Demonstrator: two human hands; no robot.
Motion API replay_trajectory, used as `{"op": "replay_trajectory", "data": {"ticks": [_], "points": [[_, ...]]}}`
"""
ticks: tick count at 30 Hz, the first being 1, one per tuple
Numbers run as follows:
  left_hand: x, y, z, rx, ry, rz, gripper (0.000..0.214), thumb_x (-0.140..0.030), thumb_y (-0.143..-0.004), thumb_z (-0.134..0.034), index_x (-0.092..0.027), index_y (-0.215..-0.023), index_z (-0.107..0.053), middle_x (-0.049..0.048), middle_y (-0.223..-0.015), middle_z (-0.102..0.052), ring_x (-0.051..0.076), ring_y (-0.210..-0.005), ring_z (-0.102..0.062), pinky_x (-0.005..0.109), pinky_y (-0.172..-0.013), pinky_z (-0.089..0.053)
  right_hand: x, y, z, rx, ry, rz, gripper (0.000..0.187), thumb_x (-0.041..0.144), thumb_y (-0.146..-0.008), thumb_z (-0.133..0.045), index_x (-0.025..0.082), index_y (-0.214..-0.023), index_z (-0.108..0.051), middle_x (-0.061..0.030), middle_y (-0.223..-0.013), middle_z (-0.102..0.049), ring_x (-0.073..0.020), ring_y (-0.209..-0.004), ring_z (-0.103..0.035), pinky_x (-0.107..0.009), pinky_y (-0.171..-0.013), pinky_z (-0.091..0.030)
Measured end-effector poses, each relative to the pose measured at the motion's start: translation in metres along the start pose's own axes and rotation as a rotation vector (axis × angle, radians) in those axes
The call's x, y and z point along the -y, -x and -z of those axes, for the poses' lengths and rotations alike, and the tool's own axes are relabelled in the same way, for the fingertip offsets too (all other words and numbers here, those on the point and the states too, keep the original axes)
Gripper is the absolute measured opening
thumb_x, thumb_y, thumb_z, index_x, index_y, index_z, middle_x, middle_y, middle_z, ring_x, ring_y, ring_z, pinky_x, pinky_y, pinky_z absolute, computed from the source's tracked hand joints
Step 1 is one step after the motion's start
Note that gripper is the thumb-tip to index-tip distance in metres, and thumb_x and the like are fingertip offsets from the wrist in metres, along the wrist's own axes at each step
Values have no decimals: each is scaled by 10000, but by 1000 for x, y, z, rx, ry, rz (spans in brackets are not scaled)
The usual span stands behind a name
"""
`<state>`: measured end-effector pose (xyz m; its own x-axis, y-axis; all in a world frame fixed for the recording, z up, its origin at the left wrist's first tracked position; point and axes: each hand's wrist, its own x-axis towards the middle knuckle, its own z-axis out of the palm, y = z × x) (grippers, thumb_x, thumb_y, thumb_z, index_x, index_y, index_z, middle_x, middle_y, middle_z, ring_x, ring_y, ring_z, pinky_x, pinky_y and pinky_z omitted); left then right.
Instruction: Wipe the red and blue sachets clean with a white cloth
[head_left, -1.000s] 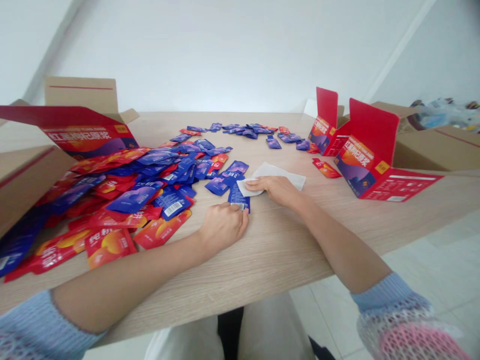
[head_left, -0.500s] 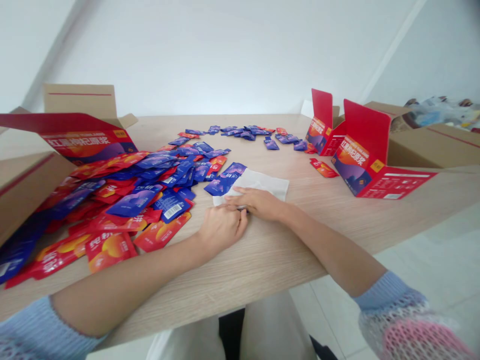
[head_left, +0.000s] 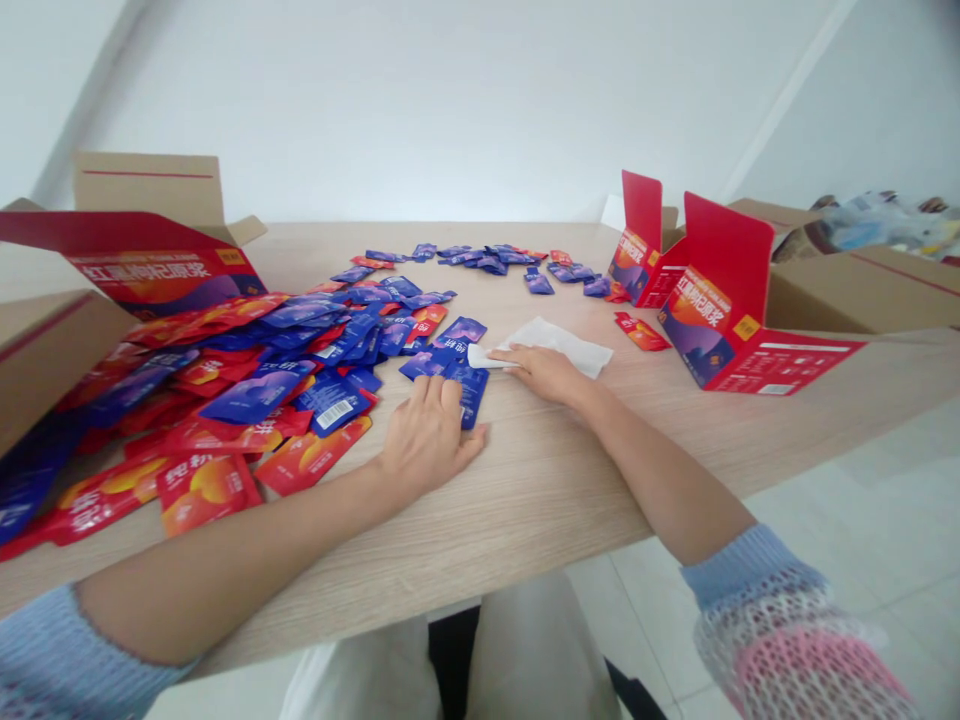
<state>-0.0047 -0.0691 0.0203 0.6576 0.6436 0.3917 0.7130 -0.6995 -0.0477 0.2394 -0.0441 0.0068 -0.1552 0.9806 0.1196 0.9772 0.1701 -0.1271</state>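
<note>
My left hand (head_left: 427, 435) lies flat with its fingers stretched out on a blue sachet (head_left: 471, 388) at the near edge of a large pile of blue and red sachets (head_left: 247, 380). My right hand (head_left: 544, 370) rests flat on a white tissue (head_left: 559, 345) spread on the wooden table (head_left: 540, 490), just right of that sachet. Both forearms are bare, with light blue knit sleeves pushed up.
An open red carton in a brown box (head_left: 142, 265) stands at the left. Two open red cartons (head_left: 712, 305) stand at the right beside another brown box (head_left: 862, 290). More sachets (head_left: 487, 258) lie scattered at the far side. One red sachet (head_left: 641, 332) lies near the cartons.
My left hand has opened from a pinch and now presses flat on the blue sachet. My right hand slid the tissue left over the sachet and back to the right.
</note>
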Motion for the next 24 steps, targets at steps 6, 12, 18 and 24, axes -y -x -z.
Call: {"op": "replay_trajectory", "data": {"ticks": [6, 12, 18, 24], "points": [[6, -15, -8, 72, 106, 93, 417, -387, -870, -454, -76, -1147, -466, 190, -976, -609, 315, -944, -585, 399, -777, -461, 1, -2, -1, -32, -85, -3, 460, 362, -951, -429, 410, -1405, -370, 19, -1405, -476, -253, -1217, -513, -397, -1007, -406], [30, -21, -13, 9, 413, 334, 379, -194, -882, -423, -115, -1253, -436, 131, -844, -665, 250, -757, -653, 369, -762, -479, 20, 1, 6, -228, -335, 31, 460, 306, -966, -381, 393, -1416, -357, 67, -1394, -478, -221, -1244, -489, -382, -1013, -415], [43, -17, -22, -76, 1147, 571, 311, -164, -825, -484, -157, -1115, -597, 72, -861, -686, 209, -785, -663, 330, -711, -556, 74, 12, -3, -221, -418, 318, 475, 330, -992, -302, 341, -1465, -260, 40, -1498, -325, -184, -1363, -322, -393, -1107, -302], [34, -22, -18, 81, 1691, 893, 337, 6, -762, -450, -108, -1030, -621, 83, -790, -699, 187, -680, -683, 335, -603, -600, 87, 11, -11, 5, -253, 429, 509, 399, -996, -267, 349, -1487, -141, 34, -1550, -170, -249, -1430, -94, -544, -1113, -195]]}}
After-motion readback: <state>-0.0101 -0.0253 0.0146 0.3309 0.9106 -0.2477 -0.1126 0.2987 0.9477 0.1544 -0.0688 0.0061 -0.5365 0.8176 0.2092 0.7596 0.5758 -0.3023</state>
